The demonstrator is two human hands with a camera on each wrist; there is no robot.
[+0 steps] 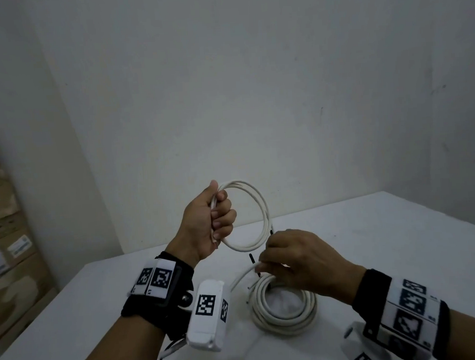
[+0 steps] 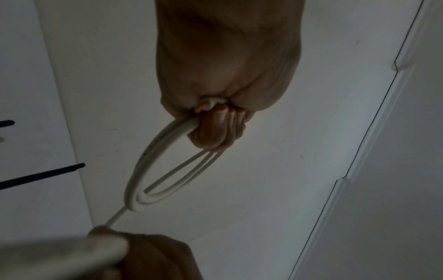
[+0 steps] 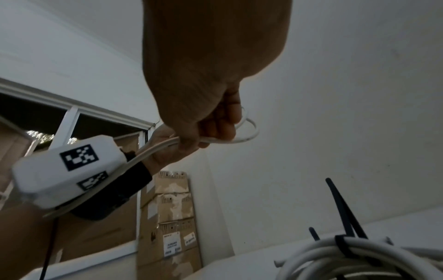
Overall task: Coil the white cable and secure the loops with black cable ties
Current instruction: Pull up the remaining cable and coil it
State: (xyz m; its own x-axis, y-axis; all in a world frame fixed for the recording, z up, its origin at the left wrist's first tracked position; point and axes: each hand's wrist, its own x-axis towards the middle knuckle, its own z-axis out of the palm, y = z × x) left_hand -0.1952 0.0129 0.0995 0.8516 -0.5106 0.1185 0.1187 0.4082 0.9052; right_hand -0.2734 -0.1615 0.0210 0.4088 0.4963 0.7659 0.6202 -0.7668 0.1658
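Observation:
My left hand (image 1: pixel 222 217) is raised above the table and grips a few upright loops of white cable (image 1: pixel 246 247) in its fist; the left wrist view shows the curled fingers (image 2: pixel 215 130) closed round the loops (image 2: pixel 133 181). Lower and to the right, my right hand (image 1: pixel 266 261) pinches the strand running out of those loops (image 3: pixel 249 132), its short free tail trailing left. Under the right hand a second white coil (image 1: pixel 284 310) lies flat on the table, bound by a black cable tie (image 3: pixel 342 244) whose tails (image 1: pixel 252 262) stick up.
The white table (image 1: pixel 373 241) stands against a plain grey wall, its left edge near stacked cardboard boxes (image 1: pixel 6 235). Both wrists carry white camera housings with black markers.

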